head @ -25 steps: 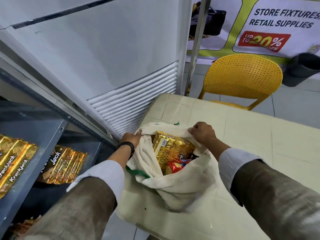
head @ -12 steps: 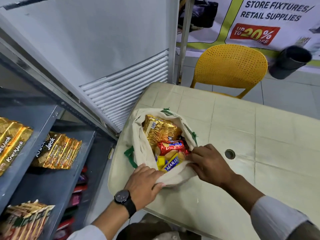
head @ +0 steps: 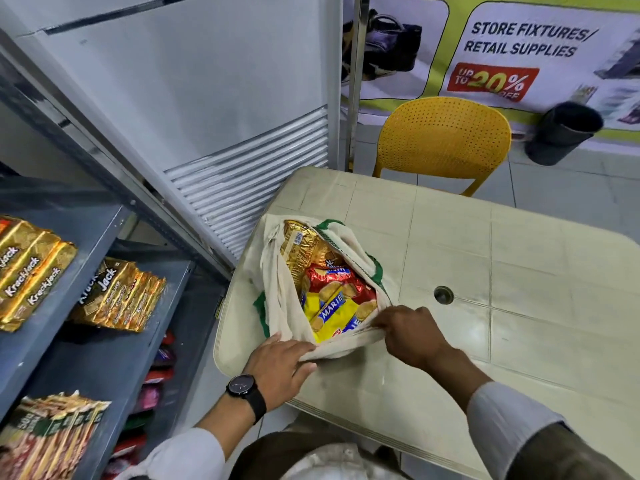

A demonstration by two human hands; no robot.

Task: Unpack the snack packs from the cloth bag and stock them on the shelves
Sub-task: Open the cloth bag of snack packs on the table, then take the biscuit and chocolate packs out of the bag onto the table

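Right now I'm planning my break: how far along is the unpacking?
Early. Done: gold cracker packs already sit on the shelves. In hand: the left hand and right hand pull the cloth bag open on the table. Left: the gold pack and Marie packs inside remain unshelved.

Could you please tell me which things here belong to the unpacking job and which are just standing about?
Part of the job:
cloth bag, gripped by left hand and right hand
gold pack
Marie pack
shelves

Just standing about:
yellow chair
dark bin
banner
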